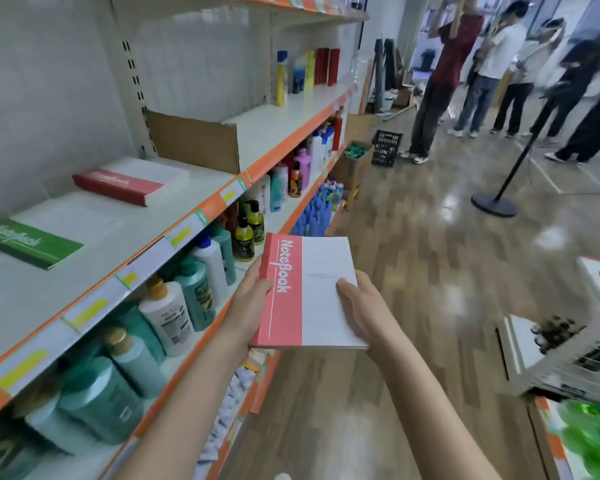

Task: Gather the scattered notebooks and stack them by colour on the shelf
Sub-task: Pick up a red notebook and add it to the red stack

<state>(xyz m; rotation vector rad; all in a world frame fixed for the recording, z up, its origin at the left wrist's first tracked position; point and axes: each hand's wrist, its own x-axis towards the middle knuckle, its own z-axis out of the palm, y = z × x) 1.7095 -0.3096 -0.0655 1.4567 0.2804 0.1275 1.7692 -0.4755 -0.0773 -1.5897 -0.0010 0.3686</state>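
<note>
I hold a red-and-white notebook stack (312, 292) in front of me, level with the lower shelves. My left hand (252, 299) grips its red spine edge from the left. My right hand (364, 306) holds its right side with the thumb on the white cover. On the white shelf (146, 237) to my left lies a red-and-white notebook stack (129, 181), and nearer to me a green-and-white notebook stack (39, 237). Both lie flat and apart from each other.
A cardboard divider (194, 140) stands behind the red stack. Bottles (174, 317) fill the lower shelves. Several people (499, 74) stand at the far end of the aisle near a black stanchion (499, 199) and a black crate (386, 147). A display rack (568, 351) is on my right.
</note>
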